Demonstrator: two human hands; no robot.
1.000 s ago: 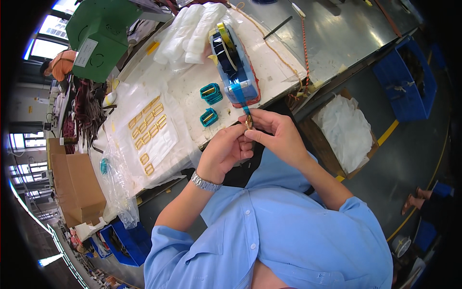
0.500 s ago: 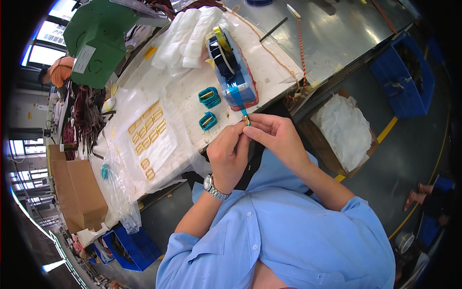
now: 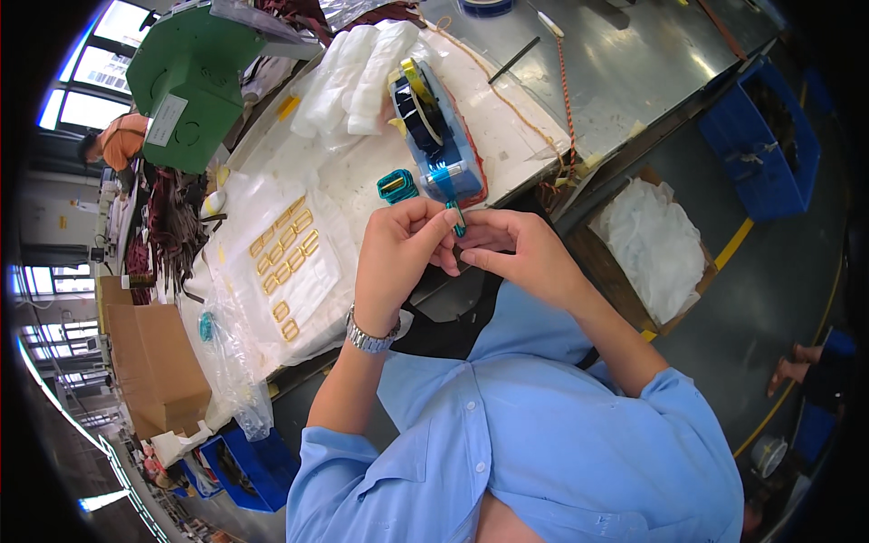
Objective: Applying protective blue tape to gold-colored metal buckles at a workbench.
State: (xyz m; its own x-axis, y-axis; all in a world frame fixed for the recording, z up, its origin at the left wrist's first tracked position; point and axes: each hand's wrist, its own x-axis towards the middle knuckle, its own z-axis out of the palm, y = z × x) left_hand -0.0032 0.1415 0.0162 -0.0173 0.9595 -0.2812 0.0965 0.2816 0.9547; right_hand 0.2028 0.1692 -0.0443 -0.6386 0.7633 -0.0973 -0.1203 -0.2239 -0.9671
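Between both hands is a small gold buckle [image 3: 459,228], partly wrapped in teal-blue film tape and mostly hidden by fingers. My left hand [image 3: 403,249] pinches it between thumb and forefinger. The curled fingers of my right hand [image 3: 525,252] close on its other side. Just beyond stands a tape dispenser [image 3: 466,172] with a blue body, its tape end hanging close to the buckle. Left of it lie gold pieces wrapped in teal tape [image 3: 396,186]. Bare gold buckles [image 3: 288,244] lie in rows on a clear plastic sheet further left.
White foam wrap [image 3: 358,77] lies behind the dispenser. A green machine [image 3: 186,90] stands far left, a cardboard box [image 3: 158,362] below it. To the right are a box with white lining [image 3: 647,244] and a blue crate [image 3: 765,145]. A cord [image 3: 568,100] crosses the table edge.
My left hand has moved left and up, now covering the nearer wrapped piece on the table. The buckle has shifted slightly up and left, with more teal tape showing on it.
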